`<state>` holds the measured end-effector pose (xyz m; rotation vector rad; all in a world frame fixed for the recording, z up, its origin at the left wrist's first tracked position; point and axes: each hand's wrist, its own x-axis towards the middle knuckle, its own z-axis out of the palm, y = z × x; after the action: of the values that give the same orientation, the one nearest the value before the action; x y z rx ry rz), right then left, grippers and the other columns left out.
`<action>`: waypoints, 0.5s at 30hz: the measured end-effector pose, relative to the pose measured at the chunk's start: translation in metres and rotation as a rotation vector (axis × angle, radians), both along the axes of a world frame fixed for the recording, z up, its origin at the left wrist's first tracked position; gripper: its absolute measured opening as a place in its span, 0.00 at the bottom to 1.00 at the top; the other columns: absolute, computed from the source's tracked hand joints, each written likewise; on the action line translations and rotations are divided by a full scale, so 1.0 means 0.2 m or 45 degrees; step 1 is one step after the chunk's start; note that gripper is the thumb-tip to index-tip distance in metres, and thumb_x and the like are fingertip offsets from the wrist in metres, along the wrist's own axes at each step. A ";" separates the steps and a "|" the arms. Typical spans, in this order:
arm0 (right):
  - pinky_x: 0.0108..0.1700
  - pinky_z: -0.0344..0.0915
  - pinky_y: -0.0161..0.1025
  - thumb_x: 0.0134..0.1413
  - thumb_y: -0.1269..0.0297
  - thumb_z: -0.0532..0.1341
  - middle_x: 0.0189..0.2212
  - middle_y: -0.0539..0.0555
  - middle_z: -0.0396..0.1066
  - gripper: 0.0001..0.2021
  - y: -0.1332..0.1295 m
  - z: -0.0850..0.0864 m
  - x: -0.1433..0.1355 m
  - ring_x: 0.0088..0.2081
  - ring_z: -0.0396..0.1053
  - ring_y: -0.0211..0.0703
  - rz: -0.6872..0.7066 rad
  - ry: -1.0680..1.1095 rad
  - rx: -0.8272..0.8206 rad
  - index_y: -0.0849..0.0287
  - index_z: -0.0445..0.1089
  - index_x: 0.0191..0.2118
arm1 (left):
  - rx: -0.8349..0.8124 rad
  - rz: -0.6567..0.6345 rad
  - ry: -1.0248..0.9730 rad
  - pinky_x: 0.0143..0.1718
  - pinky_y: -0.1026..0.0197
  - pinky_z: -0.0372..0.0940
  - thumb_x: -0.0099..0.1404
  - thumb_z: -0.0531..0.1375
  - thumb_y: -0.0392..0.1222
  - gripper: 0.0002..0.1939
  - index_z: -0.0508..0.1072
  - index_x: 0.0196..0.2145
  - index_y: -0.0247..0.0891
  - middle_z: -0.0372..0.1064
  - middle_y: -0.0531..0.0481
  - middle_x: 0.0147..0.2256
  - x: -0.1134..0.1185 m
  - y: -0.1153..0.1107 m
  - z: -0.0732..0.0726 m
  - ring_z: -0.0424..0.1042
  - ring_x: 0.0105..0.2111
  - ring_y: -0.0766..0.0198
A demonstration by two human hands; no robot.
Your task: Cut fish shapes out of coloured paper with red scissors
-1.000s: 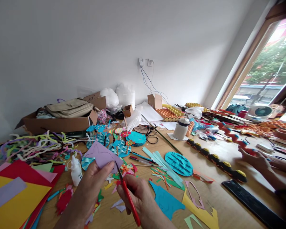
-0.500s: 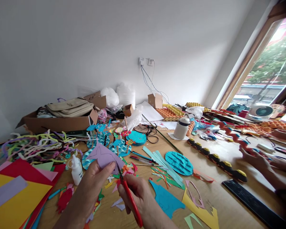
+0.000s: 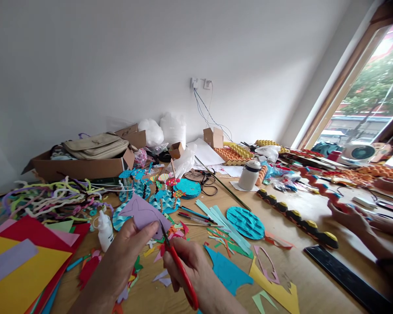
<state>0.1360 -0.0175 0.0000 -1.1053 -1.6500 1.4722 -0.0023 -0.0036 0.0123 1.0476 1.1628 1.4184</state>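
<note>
A piece of purple paper (image 3: 139, 209) with a drawn outline is pinched between the thumb and fingers of my left hand (image 3: 134, 244). My right hand (image 3: 190, 261) grips red-handled scissors (image 3: 183, 274), whose dark blades meet the paper's right side close to my left thumb. Below and around my hands lie small coloured paper scraps (image 3: 137, 264). A white glue bottle (image 3: 105, 231) stands just left of my left hand. Right of the scissors is a cut sheet of blue paper (image 3: 227, 270).
Stacked coloured paper (image 3: 52, 266) lies at left, below a heap of pipe cleaners (image 3: 52, 200). A blue textured disc (image 3: 245, 222), a black-and-yellow egg-carton strip (image 3: 294, 216) and a black tray-like slab (image 3: 343, 274) lie at right. A co-worker's hands (image 3: 350, 218) hold a red-and-blue strip (image 3: 324, 189).
The scissors and my right hand have shifted very slightly; the blades remain at the purple paper. My left hand stays nearly still on the paper.
</note>
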 end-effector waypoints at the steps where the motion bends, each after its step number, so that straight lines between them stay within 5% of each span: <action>1: 0.17 0.50 0.26 0.51 0.49 0.54 0.15 0.44 0.53 0.19 0.00 -0.01 0.00 0.16 0.53 0.29 -0.001 0.001 0.011 0.59 0.56 0.22 | -0.004 -0.008 0.003 0.35 0.63 0.62 0.49 0.62 0.42 0.05 0.73 0.25 0.41 0.72 0.56 0.25 0.00 0.00 0.00 0.67 0.30 0.62; 15: 0.19 0.41 0.29 0.53 0.52 0.53 0.16 0.44 0.47 0.18 0.01 -0.06 -0.01 0.19 0.46 0.29 -0.088 -0.091 0.173 0.60 0.55 0.21 | -0.027 0.044 -0.018 0.35 0.64 0.62 0.47 0.63 0.42 0.05 0.74 0.25 0.41 0.73 0.57 0.24 0.01 0.01 -0.01 0.68 0.31 0.62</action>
<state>0.1347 -0.0153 -0.0116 -1.1389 -1.7162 1.2712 -0.0011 -0.0016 0.0107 1.0056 1.1886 1.4351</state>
